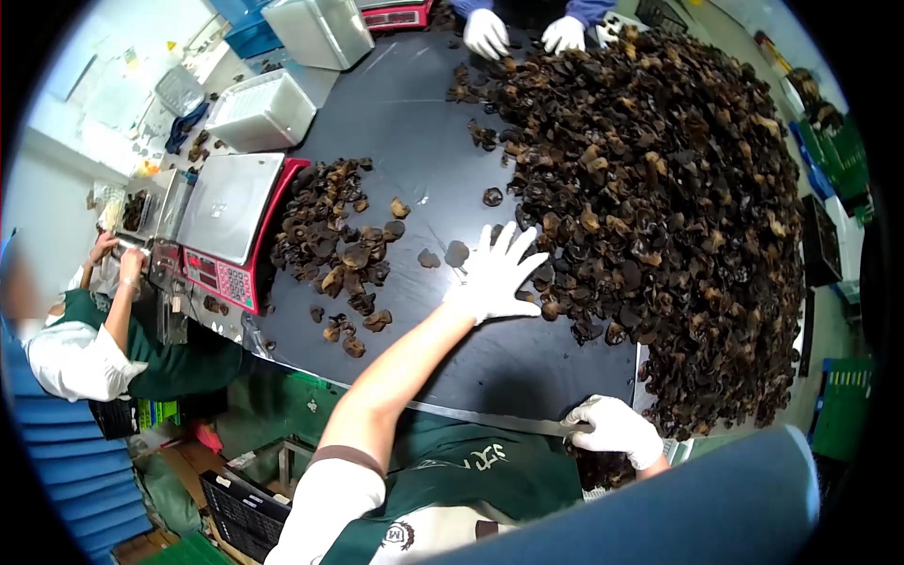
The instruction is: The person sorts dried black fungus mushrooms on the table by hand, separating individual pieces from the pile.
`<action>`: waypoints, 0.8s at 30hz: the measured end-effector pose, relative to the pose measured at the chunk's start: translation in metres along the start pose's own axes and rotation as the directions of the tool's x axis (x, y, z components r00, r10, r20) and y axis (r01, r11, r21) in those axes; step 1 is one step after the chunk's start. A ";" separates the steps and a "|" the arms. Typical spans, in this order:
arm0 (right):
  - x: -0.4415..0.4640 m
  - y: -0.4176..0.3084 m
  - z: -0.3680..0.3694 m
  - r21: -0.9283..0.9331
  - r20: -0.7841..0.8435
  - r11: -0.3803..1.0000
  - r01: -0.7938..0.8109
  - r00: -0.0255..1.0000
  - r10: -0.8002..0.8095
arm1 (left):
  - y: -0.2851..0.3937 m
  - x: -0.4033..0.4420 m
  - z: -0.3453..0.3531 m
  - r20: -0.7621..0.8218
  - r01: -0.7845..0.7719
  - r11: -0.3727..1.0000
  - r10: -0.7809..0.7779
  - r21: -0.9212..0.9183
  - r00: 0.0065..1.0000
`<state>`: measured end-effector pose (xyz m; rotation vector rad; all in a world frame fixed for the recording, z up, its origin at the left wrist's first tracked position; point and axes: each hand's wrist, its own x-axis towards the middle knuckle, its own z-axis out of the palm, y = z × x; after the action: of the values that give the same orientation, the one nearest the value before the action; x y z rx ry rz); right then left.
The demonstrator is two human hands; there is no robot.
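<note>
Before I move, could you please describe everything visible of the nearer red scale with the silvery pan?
The red, boxy scale stands at the left of the dark table. Its rectangular, silvery, metallic pan looks unloaded; its near face carries a display and pale keypad. Dark, curled pieces crowd its right side, possibly touching.

A food-sorting workroom is suggested by the heap of dark, fungus-like pieces (659, 198) right of the gloved left grip (497, 273), the red digital scale (231, 202) left of it, and green aprons (508, 466) worn at the tabletop (395, 104).
</note>
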<state>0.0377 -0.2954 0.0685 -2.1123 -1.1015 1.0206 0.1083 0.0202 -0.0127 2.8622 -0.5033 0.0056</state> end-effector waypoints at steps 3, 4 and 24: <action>0.007 -0.004 0.003 -0.011 0.056 1.000 0.016 0.998 -0.015 | -0.008 0.005 0.012 0.068 0.122 0.992 -0.120 -0.032 0.990; 0.009 -0.003 0.006 -0.008 0.058 1.000 0.024 0.998 -0.023 | -0.014 0.000 0.015 -0.030 0.073 0.997 -0.074 -0.004 0.997; 0.087 -0.020 0.010 -0.053 -0.245 0.974 0.218 0.943 -0.225 | -0.141 -0.128 -0.029 -0.605 0.224 0.967 -0.249 -0.119 0.756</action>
<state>0.0532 -0.2104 0.0452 -2.0140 -1.1958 0.6195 0.0363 0.1986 -0.0229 2.6347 0.0015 0.8513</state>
